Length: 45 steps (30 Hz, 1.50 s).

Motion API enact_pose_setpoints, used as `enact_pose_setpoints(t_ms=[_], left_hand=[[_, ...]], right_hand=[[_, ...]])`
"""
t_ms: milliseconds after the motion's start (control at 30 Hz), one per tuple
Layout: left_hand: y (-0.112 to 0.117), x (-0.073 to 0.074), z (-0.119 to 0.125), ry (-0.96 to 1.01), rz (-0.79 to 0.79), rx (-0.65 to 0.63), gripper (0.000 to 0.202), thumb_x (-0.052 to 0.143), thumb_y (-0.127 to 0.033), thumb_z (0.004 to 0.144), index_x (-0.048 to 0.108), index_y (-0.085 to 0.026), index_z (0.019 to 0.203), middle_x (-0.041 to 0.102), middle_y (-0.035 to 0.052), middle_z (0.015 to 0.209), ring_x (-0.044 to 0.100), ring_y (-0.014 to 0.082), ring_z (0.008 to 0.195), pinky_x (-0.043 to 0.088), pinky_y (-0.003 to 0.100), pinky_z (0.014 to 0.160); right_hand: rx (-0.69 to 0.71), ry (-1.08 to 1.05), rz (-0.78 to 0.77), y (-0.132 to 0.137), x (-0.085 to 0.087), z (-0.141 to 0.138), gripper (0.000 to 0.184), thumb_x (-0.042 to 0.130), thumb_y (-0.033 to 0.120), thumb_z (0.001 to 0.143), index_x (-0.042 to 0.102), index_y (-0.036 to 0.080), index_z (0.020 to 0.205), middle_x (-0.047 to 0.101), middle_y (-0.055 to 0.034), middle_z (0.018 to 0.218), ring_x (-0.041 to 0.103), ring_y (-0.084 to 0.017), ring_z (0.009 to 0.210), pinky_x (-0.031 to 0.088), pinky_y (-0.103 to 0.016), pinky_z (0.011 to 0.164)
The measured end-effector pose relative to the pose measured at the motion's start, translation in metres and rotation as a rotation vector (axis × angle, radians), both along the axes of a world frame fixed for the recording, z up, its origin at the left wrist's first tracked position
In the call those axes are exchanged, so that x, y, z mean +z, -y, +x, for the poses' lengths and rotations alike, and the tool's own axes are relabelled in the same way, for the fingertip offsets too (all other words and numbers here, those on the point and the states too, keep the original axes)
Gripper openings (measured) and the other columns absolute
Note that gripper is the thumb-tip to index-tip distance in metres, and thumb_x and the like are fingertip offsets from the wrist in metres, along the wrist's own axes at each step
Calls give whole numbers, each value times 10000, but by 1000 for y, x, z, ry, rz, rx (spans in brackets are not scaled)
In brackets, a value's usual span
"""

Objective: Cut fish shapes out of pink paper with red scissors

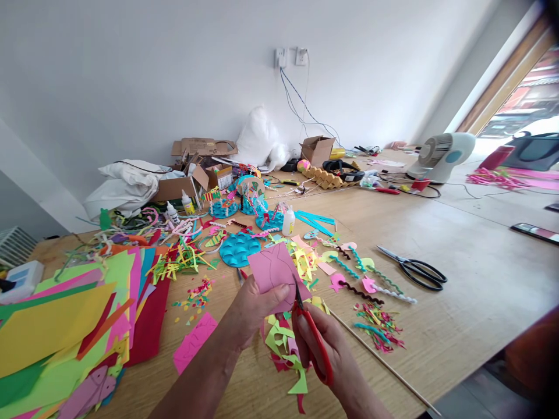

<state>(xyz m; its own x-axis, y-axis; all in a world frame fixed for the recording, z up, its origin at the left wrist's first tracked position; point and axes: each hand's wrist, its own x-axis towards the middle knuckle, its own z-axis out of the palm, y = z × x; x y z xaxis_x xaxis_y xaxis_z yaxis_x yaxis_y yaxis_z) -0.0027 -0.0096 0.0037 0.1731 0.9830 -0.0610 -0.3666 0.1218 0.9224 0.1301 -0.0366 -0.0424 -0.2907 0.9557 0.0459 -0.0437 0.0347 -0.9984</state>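
Between thumb and fingers my left hand [257,305] grips a pink piece of paper [271,265] with curved outlines drawn on it. My right hand [329,343] is closed on red-handled scissors [318,343], whose dark blades meet the paper's lower right part. Below both hands lie green, yellow and red paper scraps [286,343]. A second, brighter pink paper [195,342] with drawn lines rests on the table left of my forearms. Black-handled scissors [421,273] lie to the right, past several twisted pipe cleaners [347,267] with paper shapes at their ends.
Stacked coloured paper [56,326] covers the table's left side. A blue round tray [240,250] sits beyond my hands, near a glue bottle [289,222]. A thin wooden stick [384,364] runs towards the front right edge. Cardboard boxes [317,150] and a white fan [441,156] stand at the back.
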Motion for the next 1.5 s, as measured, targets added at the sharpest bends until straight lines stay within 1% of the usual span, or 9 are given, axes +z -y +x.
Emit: enact_pose_setpoints(t_ms=[167,333,467,600,833,1000,1133,1367,1500], left_hand=[[0,2,1,-14,25,-17,170,698,-279,663,634,-142,739,557,-21,568,457,90,510,362,202,510],[0,2,1,-10,18,-15,175,704,-284,653,635,-147,737,558,-20,566,486,104,541,378,211,539],[0,2,2,-15,-11,-12,189,714,-278,628,642,-148,746,565,-20,575,502,114,563,386,221,558],[0,0,3,-50,-37,4,194,709,-273,622,630,-144,744,578,-17,594,483,103,542,369,209,524],[0,-1,2,-41,-14,-48,165,700,-267,649,625,-141,726,587,-16,616,485,90,550,375,193,520],[-1,-1,0,-23,-49,-52,229,726,-275,626,643,-140,791,623,-6,667,535,107,613,412,198,577],[-2,-2,-2,-34,-81,-75,308,752,-280,594,650,-136,846,657,13,744,568,125,674,444,217,638],[-3,-4,-5,-59,-65,-112,259,733,-265,625,672,-146,847,671,6,742,585,125,689,453,205,644],[-3,-6,-7,-77,-62,-147,273,724,-270,640,685,-155,885,687,16,794,597,134,724,465,218,678]], right_hand=[[-17,-28,17,0,-2,0,426,438,535,849,400,204,584,383,71,407,297,-72,378,256,-191,372],[-16,-10,26,-1,-2,0,432,439,546,845,398,205,583,381,72,399,291,-73,370,234,-199,373],[5,-14,25,-1,-5,0,429,416,557,852,404,207,605,392,68,409,321,-80,372,266,-198,372],[11,1,36,-1,-7,1,431,403,568,853,420,205,621,406,59,413,363,-91,378,286,-200,376],[-4,-7,30,0,-3,2,430,406,543,865,421,199,607,384,64,404,302,-83,389,250,-206,392],[-14,-1,33,-1,-5,3,439,414,549,858,406,202,589,378,69,392,290,-77,373,228,-204,385],[11,-1,16,-1,-6,4,426,410,552,856,419,200,615,400,64,396,327,-81,373,262,-197,386],[32,19,7,0,3,5,435,417,583,834,418,200,627,397,65,416,340,-81,374,271,-197,387],[26,22,4,0,2,5,442,412,580,837,414,200,612,387,69,411,320,-74,367,253,-197,378]])
